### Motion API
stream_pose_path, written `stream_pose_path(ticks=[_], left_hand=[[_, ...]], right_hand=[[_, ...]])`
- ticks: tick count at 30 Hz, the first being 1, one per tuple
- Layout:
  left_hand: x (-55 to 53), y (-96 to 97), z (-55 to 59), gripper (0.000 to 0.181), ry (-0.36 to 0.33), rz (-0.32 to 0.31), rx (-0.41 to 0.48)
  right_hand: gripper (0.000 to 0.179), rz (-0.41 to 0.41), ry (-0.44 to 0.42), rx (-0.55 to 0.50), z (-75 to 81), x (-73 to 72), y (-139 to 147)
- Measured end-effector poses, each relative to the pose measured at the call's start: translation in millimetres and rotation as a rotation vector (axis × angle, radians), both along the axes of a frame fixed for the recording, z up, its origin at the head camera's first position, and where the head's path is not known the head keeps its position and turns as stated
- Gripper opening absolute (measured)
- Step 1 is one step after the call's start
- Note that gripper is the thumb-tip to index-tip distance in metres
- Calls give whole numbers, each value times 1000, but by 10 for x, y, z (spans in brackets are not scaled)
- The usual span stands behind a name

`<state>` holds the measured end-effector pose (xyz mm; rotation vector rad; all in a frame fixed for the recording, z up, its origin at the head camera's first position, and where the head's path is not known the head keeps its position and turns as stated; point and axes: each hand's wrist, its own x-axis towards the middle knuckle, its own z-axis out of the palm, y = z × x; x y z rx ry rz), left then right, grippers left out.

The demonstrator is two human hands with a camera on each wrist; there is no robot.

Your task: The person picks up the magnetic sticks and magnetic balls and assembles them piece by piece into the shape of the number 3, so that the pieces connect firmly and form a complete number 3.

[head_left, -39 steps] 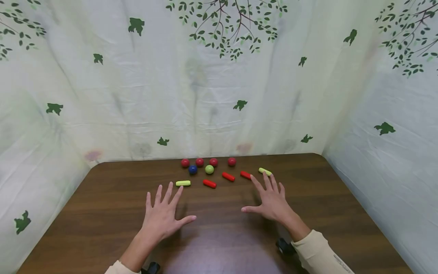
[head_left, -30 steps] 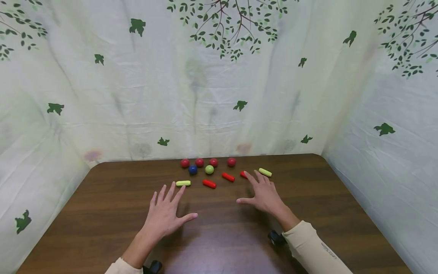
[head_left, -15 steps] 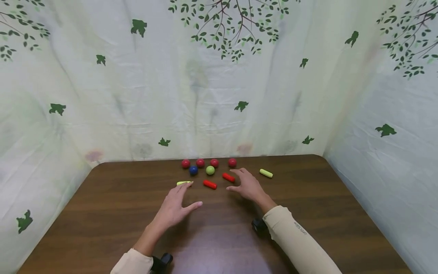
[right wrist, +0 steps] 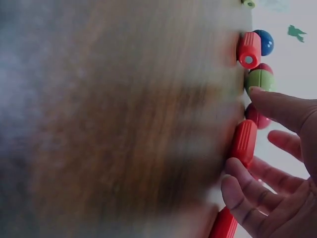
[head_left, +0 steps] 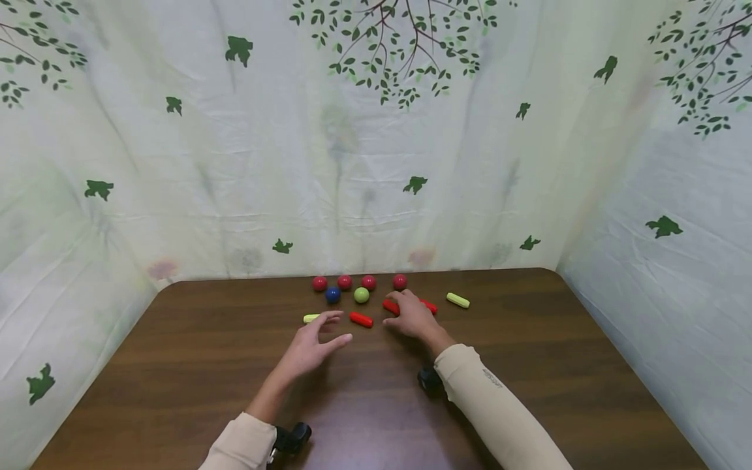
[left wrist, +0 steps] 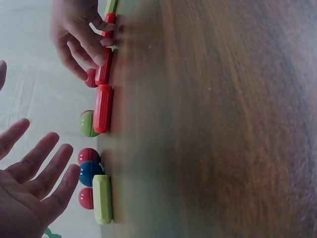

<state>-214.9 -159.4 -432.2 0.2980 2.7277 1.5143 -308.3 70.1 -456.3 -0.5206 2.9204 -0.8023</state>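
Observation:
My right hand (head_left: 410, 316) hovers by the middle red cylinder bead (head_left: 391, 307), which is ribbed and partly hidden by its fingers. In the right wrist view its thumb and fingers are spread around that bead (right wrist: 244, 143) without a visible grip. Another red bead (head_left: 431, 306) lies just behind this hand. My left hand (head_left: 311, 344) is held with fingers loosely bent and thumb apart, nothing in it. It partly covers a yellow-green cylinder bead (head_left: 311, 318). To its right rests a third red bead (head_left: 361, 320), with a hole in its end in the right wrist view.
Toward the back of the brown wooden table (head_left: 376, 405) sit several red balls (head_left: 344, 282), a blue ball (head_left: 333, 295) and a green ball (head_left: 361, 295). A second yellow-green cylinder (head_left: 457, 300) lies farther right. Leaf-printed curtains (head_left: 264, 163) surround the table.
My right hand has moved left and slightly forward, from the right-hand red bead to the middle one. My left hand has shifted right, its fingers now more bent. The beads look unmoved.

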Motion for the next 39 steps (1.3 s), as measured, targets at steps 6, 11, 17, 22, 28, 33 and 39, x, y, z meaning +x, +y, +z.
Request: stream_pose_path(ticks=[6, 11, 17, 22, 28, 33, 39], left_hand=[[-9, 23, -57, 52, -8, -15, 46], [-6, 43, -71, 51, -22, -23, 50], [-14, 84, -70, 50, -36, -33, 52], [-32, 100, -74, 47, -26, -46, 39], [-64, 106, -93, 41, -13, -63, -8], [-108, 140, -116, 37, -18, -88, -76], [-130, 222, -128, 35, 25, -162, -195]], right_hand=[[46, -36, 6, 20, -24, -43, -33], [36, -87, -17, 57, -42, -61, -67], [28, -115, -23, 68, -54, -76, -77], [25, -87, -6, 30, -58, -55, -80], [23, -16, 17, -41, -72, -3, -55], [21, 20, 7, -130, -73, 96, 23], [17, 91, 0, -206, -28, 273, 150]])
